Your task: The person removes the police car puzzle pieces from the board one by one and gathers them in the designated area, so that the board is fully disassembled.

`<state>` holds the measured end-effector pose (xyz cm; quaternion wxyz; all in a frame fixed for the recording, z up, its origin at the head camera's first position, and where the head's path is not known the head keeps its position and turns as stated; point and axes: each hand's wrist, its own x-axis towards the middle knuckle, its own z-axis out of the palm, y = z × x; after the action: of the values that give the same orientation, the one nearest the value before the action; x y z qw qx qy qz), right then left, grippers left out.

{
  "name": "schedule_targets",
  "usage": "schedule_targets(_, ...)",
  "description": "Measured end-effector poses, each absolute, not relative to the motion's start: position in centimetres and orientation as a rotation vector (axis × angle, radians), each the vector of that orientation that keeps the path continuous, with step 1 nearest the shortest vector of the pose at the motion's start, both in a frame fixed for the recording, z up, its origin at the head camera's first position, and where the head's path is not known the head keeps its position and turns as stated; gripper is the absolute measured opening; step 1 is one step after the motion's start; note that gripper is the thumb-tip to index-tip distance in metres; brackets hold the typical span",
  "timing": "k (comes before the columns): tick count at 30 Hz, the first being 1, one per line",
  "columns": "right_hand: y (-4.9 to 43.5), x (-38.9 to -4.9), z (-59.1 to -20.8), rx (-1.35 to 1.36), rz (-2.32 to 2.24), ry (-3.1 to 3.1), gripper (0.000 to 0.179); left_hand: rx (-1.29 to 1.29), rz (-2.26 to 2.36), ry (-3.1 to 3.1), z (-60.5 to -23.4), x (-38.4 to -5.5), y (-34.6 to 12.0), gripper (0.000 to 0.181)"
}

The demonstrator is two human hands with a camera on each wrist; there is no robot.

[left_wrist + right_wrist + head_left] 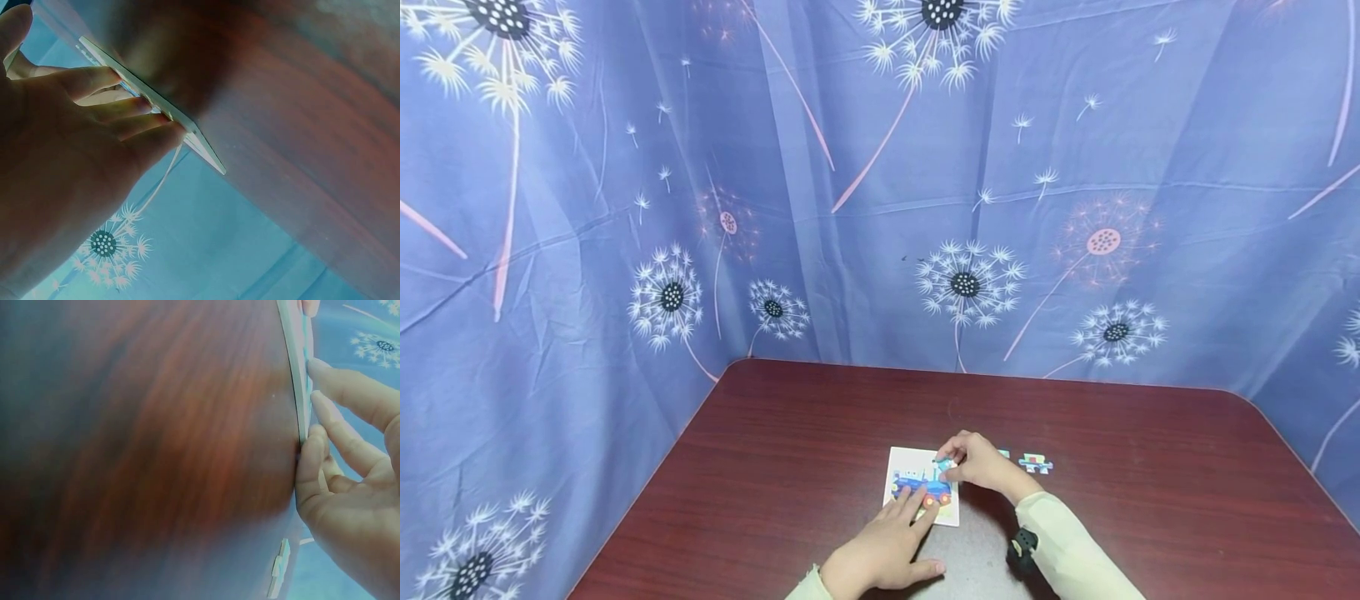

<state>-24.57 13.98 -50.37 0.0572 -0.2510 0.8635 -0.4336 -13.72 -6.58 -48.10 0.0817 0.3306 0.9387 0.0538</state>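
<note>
A white jigsaw board with a picture of a blue vehicle on red wheels lies on the table. My left hand rests its straight fingers on the board's lower part, covering some of the picture. In the left wrist view those fingertips touch the face of the thin board. At the upper right of the board, my right hand pinches a light blue puzzle piece between thumb and forefinger. The right wrist view has that thumb and finger right at the board's surface, with the other fingers curled beside its edge.
Right of the board, a loose puzzle piece lies on the dark red wooden table. Another piece is partly hidden behind the right hand. A blue dandelion-print curtain hangs behind the table and along its left side.
</note>
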Motion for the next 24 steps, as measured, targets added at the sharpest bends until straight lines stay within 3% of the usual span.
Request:
schedule_targets(17, 13.86, -24.16, -50.05, -0.772, -1.256, 2.589, 0.01, 0.977, 0.155, 2.807, -48.1, -13.72, -6.48, 0.074)
schedule_targets(24, 13.81, -24.19, -50.22, -0.755, -1.258, 2.584, 0.014, 0.981, 0.154, 2.813, -48.0, -13.74, -6.42, 0.074)
